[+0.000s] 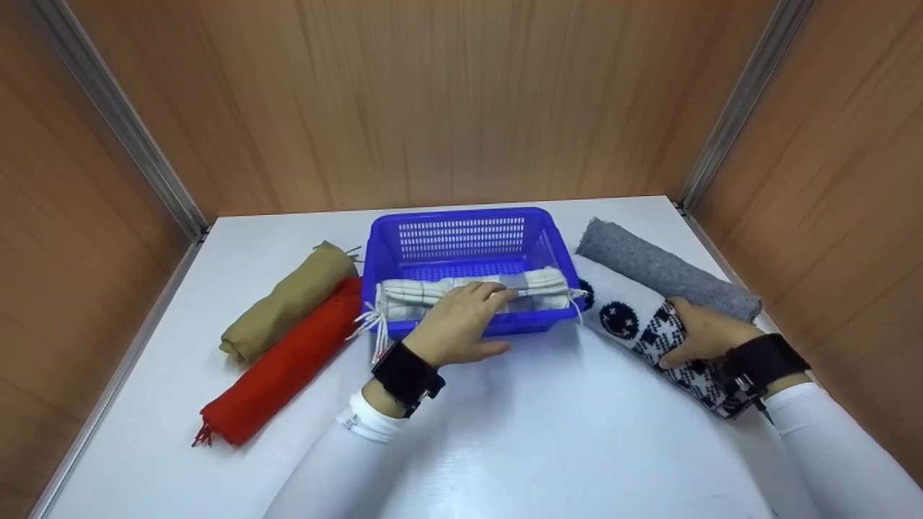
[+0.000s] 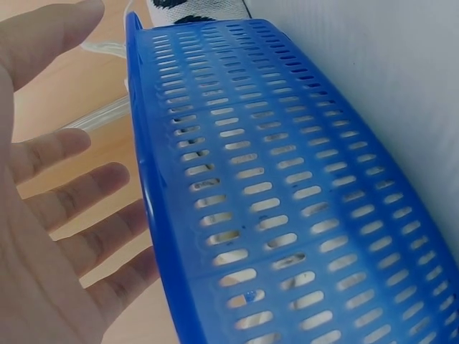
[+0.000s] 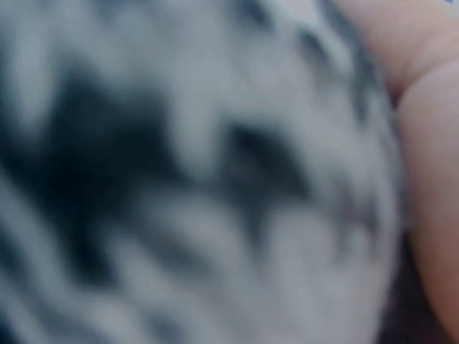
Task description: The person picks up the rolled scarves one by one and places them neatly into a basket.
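A blue plastic basket point(image 1: 461, 215) stands at mid-table with a rolled white checked scarf point(image 1: 544, 282) lying along its near side, fringe hanging over the rim. My left hand point(image 1: 461, 324) reaches over the basket's near rim, its fingers resting over the scarf. In the left wrist view the fingers point(image 2: 86, 193) are spread beside the slotted basket wall point(image 2: 280, 158). On the right, my right hand point(image 1: 710, 333) grips a rolled black-and-white patterned knit scarf point(image 1: 620, 317) near its close end, thumb on the near side. The right wrist view shows that knit, blurred and very close.
A grey rolled cloth point(image 1: 663, 270) lies just behind the patterned roll. Left of the basket are a red fringed roll point(image 1: 288, 367) and an olive roll point(image 1: 292, 303), side by side. Wooden panels point(image 1: 461, 101) enclose the white table point(image 1: 548, 447) at the back and both sides.
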### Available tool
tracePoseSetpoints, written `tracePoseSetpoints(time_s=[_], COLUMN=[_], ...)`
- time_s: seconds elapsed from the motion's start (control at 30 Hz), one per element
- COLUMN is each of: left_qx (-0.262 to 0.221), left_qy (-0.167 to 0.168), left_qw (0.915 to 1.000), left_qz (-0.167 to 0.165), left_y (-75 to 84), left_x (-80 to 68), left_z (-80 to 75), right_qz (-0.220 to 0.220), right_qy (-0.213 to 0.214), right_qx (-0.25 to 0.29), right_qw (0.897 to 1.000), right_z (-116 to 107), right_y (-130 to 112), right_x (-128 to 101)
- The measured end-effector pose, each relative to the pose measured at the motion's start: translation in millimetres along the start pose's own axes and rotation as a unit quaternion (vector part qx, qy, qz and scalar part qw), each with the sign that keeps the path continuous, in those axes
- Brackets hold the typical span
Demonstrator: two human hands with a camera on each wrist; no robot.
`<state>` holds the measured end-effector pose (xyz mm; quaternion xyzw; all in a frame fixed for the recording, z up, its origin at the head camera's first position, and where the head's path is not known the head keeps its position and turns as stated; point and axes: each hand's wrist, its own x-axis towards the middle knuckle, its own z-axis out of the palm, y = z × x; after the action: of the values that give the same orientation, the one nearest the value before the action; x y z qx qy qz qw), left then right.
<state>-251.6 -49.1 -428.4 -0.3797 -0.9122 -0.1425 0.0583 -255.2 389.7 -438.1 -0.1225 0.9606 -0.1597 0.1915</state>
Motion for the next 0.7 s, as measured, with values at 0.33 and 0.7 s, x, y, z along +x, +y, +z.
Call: tracePoseSetpoints(time_s=[0.33,0.7], left_qx=[0.011,0.022], left_qy=[0.011,0.001], left_qw=[0.9995,0.9991], left_qz=[0.028,0.036], left_y=[5.6,16.6], left_x=[8.2,17.1], left_z=[1.9,6.1], right_qz=[0.010,0.001], right_qy=[-0.005,0.006], right_qx=[0.004,-0.006], right_qw=[1.000,1.000], right_z=[-1.7,1.3], right_y=[-0.5,0.5], right_x=[0.2,-2.1])
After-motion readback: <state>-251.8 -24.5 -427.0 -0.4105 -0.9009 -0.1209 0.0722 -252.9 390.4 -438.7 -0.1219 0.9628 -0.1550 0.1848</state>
